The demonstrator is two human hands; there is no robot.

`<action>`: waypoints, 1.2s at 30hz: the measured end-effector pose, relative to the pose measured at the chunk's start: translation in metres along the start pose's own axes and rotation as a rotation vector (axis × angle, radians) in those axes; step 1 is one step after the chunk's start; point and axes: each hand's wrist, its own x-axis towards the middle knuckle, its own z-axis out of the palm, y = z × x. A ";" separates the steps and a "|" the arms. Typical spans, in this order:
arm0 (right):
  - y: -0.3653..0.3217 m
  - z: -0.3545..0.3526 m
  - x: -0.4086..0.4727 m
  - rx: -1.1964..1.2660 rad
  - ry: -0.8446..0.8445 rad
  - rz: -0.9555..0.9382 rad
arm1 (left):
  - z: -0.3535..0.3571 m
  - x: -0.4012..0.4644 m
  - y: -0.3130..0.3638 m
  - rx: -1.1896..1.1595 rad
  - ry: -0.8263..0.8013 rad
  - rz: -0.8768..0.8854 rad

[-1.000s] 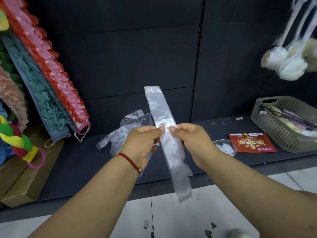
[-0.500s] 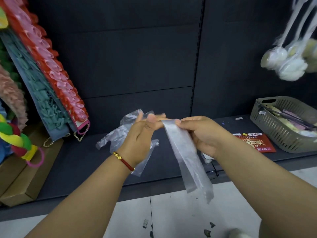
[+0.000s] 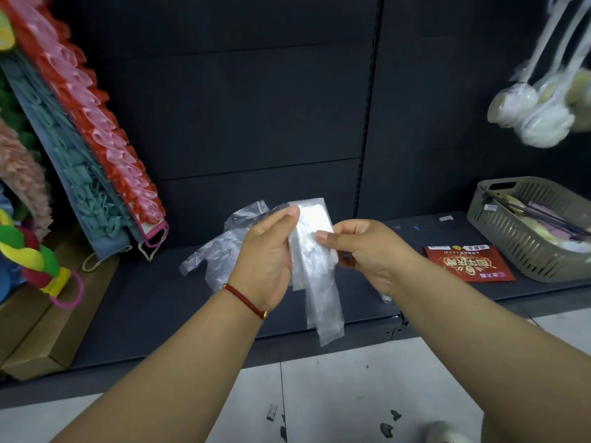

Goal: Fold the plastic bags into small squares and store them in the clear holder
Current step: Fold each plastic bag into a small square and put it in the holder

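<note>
Doubling a long strip back on itself, a person has brought the plastic bag [image 3: 311, 247] from a single tall band to a shorter, thicker packet within the last second, so the fold toward a small square looks well begun, with a loose tail still hanging below. Spare bags [image 3: 220, 251] lie crumpled on the dark shelf [image 3: 153, 302] at left. The left hand [image 3: 267, 255] grips the packet's edge, thumb on top; the right hand [image 3: 364, 252] pinches the opposite edge. The film is thin, glossy, translucent and creased. No clear holder is visible.
</note>
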 end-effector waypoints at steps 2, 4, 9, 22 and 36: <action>0.002 0.001 0.001 -0.011 0.006 -0.008 | 0.002 -0.001 -0.002 -0.010 0.006 0.030; 0.005 0.002 0.003 -0.044 0.008 -0.017 | 0.001 0.000 -0.002 -0.004 -0.006 0.052; 0.008 0.002 0.002 -0.046 0.010 -0.038 | 0.001 0.003 -0.004 0.072 0.041 0.083; 0.006 0.005 -0.005 -0.149 0.068 -0.211 | -0.007 0.004 0.006 0.574 0.132 0.393; 0.008 0.009 -0.004 -0.106 -0.032 -0.144 | -0.005 0.010 0.008 0.446 0.268 0.214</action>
